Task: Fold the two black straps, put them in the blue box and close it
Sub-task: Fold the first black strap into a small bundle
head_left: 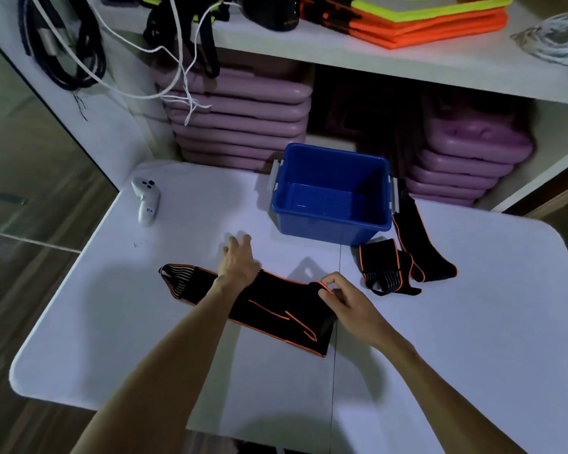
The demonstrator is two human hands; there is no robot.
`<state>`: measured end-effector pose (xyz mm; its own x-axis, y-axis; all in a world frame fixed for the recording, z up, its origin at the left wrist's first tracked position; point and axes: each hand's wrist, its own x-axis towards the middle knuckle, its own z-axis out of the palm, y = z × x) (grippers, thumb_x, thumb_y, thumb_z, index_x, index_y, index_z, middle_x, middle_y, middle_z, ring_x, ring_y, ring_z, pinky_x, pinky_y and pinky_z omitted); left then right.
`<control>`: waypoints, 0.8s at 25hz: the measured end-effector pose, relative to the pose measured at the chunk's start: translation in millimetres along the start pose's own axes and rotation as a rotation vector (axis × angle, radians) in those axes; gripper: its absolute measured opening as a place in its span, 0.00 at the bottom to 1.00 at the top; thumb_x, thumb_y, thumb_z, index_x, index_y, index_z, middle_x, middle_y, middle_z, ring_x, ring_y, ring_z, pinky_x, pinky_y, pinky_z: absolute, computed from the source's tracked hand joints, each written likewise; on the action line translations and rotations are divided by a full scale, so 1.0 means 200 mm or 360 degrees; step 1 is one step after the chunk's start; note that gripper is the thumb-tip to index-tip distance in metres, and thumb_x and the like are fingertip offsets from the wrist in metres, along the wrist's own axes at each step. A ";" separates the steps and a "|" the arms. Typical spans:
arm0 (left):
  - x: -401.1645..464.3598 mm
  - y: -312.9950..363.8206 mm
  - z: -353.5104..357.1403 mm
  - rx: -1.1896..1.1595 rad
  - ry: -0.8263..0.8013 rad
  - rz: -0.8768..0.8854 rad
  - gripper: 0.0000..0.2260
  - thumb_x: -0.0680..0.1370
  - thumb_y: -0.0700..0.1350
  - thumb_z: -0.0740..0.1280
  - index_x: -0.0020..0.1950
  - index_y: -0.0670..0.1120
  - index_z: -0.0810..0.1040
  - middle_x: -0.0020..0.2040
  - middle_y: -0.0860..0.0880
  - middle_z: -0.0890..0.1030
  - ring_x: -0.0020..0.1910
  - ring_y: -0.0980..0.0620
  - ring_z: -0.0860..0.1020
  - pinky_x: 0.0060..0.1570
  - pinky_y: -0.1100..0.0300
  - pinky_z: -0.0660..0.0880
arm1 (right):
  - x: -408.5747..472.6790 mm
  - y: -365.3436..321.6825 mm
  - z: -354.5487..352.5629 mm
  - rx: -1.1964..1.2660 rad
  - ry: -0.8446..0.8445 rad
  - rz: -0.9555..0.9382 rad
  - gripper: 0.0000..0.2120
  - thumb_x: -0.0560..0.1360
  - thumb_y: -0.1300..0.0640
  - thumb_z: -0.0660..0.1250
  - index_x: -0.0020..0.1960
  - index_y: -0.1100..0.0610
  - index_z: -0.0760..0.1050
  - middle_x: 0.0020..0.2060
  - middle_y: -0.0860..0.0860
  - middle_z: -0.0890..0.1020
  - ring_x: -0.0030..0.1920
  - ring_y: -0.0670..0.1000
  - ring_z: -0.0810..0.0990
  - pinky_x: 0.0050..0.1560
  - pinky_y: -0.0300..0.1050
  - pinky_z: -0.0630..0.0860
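Note:
A black strap with orange trim (276, 309) lies stretched across the middle of the white table (473, 322). My left hand (238, 260) rests flat on its far edge, fingers spread onto the table. The strap's right end is pinched by my right hand (345, 299) between thumb and fingers. Crumpled to the right of the blue box (333, 194) lies a second black strap (404, 257), one end running up along the box's side. The box stands open at the table's far side, with nothing inside. I see no lid.
A white hand controller (146, 199) lies at the table's far left, with a small screw (139, 244) near it. Stacks of purple cases (243, 126) fill the shelf behind the box. Cables hang at the upper left, and folded orange and yellow vests (423, 18) sit above.

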<state>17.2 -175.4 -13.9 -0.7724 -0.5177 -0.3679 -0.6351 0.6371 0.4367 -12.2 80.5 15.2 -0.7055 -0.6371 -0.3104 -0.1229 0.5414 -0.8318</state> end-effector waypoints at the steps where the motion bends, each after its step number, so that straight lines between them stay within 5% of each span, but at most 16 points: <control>1: 0.00 0.01 0.02 -0.0004 0.0002 -0.0017 0.23 0.76 0.45 0.66 0.68 0.42 0.65 0.67 0.39 0.62 0.65 0.37 0.64 0.60 0.45 0.70 | -0.02 0.02 -0.01 -0.0008 0.0018 -0.0001 0.03 0.82 0.48 0.60 0.52 0.46 0.70 0.30 0.51 0.69 0.31 0.46 0.68 0.36 0.43 0.64; 5: -0.09 -0.04 0.03 -0.0024 0.0139 0.0115 0.21 0.74 0.49 0.70 0.64 0.43 0.70 0.62 0.40 0.68 0.60 0.38 0.68 0.57 0.43 0.73 | -0.03 0.05 0.00 -0.0063 0.0089 -0.0056 0.03 0.81 0.48 0.60 0.53 0.45 0.70 0.29 0.50 0.71 0.30 0.45 0.69 0.34 0.40 0.65; 9: -0.14 -0.15 -0.02 0.0244 0.0144 0.0125 0.13 0.73 0.33 0.62 0.57 0.41 0.75 0.56 0.38 0.74 0.54 0.36 0.73 0.51 0.45 0.73 | 0.02 0.00 0.05 -0.0118 0.0069 -0.0150 0.04 0.81 0.49 0.61 0.54 0.47 0.72 0.27 0.46 0.71 0.28 0.44 0.69 0.32 0.35 0.65; 12: -0.16 -0.28 -0.13 0.0257 0.0353 0.0123 0.15 0.70 0.29 0.58 0.51 0.40 0.77 0.49 0.38 0.77 0.50 0.35 0.75 0.47 0.47 0.72 | 0.05 -0.06 0.06 -0.0189 0.0041 -0.0142 0.05 0.81 0.48 0.61 0.54 0.47 0.73 0.30 0.48 0.76 0.30 0.45 0.73 0.33 0.37 0.68; 16: -0.17 -0.53 -0.26 0.0386 0.0640 -0.0160 0.19 0.70 0.31 0.64 0.60 0.42 0.74 0.57 0.36 0.71 0.55 0.35 0.68 0.53 0.43 0.69 | 0.07 -0.08 0.11 -0.0286 -0.0021 -0.0061 0.08 0.80 0.48 0.62 0.56 0.48 0.74 0.32 0.44 0.76 0.33 0.42 0.75 0.37 0.36 0.69; 18: -0.15 -0.61 -0.30 0.0346 0.0555 -0.0317 0.21 0.71 0.38 0.69 0.64 0.42 0.71 0.60 0.35 0.70 0.57 0.33 0.70 0.53 0.42 0.70 | 0.07 -0.09 0.17 -0.0224 -0.0084 -0.0059 0.12 0.80 0.48 0.64 0.62 0.48 0.73 0.38 0.41 0.77 0.40 0.41 0.76 0.45 0.38 0.72; 20: -0.13 -0.66 -0.33 0.0159 0.0425 -0.0423 0.20 0.73 0.41 0.68 0.63 0.41 0.70 0.58 0.34 0.74 0.55 0.32 0.74 0.51 0.44 0.73 | 0.06 -0.07 0.21 -0.0376 -0.0168 -0.0083 0.25 0.76 0.42 0.66 0.70 0.46 0.67 0.55 0.43 0.77 0.57 0.46 0.76 0.59 0.45 0.72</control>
<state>120.3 -283.0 -7.4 -0.5641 -0.7944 -0.2251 -0.8198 0.5063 0.2678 9.5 42.0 3.2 -0.6186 -0.7147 -0.3264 -0.3258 0.6114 -0.7211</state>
